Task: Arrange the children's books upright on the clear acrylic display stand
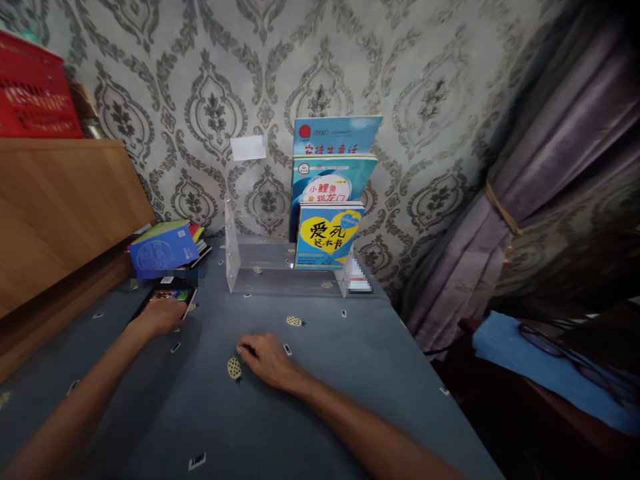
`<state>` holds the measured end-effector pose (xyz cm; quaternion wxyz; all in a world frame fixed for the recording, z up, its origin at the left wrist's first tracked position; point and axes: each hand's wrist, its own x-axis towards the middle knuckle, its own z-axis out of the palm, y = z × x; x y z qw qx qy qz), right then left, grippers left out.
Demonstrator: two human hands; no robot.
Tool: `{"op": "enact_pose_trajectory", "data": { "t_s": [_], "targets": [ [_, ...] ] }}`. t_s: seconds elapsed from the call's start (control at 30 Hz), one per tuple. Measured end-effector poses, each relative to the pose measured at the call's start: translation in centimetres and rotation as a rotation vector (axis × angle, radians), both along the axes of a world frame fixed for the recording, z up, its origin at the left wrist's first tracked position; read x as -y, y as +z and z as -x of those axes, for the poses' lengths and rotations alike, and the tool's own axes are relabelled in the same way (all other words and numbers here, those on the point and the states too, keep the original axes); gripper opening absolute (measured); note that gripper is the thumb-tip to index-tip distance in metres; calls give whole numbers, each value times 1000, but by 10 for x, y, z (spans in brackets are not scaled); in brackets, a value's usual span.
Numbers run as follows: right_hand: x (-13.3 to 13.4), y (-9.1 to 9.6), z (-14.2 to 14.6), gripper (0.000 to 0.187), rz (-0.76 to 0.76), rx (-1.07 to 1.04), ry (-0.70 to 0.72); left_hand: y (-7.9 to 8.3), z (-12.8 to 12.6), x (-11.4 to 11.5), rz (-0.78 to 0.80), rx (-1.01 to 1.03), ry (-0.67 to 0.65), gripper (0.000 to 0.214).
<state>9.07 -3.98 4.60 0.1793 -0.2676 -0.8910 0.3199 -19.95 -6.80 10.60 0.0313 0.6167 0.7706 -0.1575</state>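
My left hand (161, 315) lies on a dark-covered book (173, 295) that rests flat on the blue-grey tablecloth (320, 373); its fingers curl over the book's near edge. Resting on the cloth nearer the middle, my right hand (266, 360) has its fingers curled under and nothing visible in them. Behind both stands a clear acrylic book rack (234, 257) holding three upright books at its right side: a yellow-and-blue one (327, 235) in front, a teal one (333, 179) behind it, a blue one (336, 135) at the back.
A stack of books with a blue cover on top (165, 248) lies left of the rack. A wooden headboard (60, 207) rises at the left, with a red crate (33, 90) above it. Purple curtains (540, 173) hang on the right.
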Motion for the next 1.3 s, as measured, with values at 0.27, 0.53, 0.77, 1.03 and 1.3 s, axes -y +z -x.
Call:
{"op": "enact_pose_trajectory", "data": {
  "t_s": [0.27,0.53,0.77,1.03,1.3],
  "targets": [
    [1,0,0,19,-5,10,-11,4,25,-14,-281,-70,219,54],
    [1,1,-1,20,3,29,-12,-20,30,-31,-361,11,379,62],
    [1,1,-2,21,20,5,2,31,27,-19,-534,-50,420,53],
    [1,8,-4,21,31,32,14,91,58,-59,-911,13,203,56],
    [0,5,-3,18,20,56,-12,74,122,-109,-780,208,325,76]
  ]
}}
